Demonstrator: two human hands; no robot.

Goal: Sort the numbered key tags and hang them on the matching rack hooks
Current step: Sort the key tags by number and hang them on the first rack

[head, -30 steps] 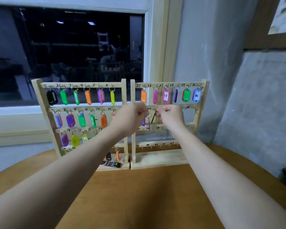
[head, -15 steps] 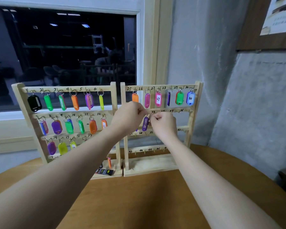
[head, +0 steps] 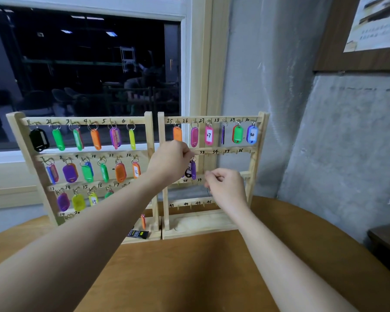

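Left rack (head: 149, 136): tags hang on hooks 1 to 17.
Right rack (head: 260, 140): top row 25–30 filled.
Purple tag (head: 193, 170): hangs under the second rail.
Left hand (head: 170, 159): fingers pinched at that rail, by the tag's ring.
Right hand (head: 225, 188): fingers curled; contents unclear.

Left hand (head: 170, 161) pinches at the second rail of the right wooden key rack (head: 254, 163), above a hanging purple key tag (head: 193, 170); right hand (head: 226, 186), fingers curled, just below.
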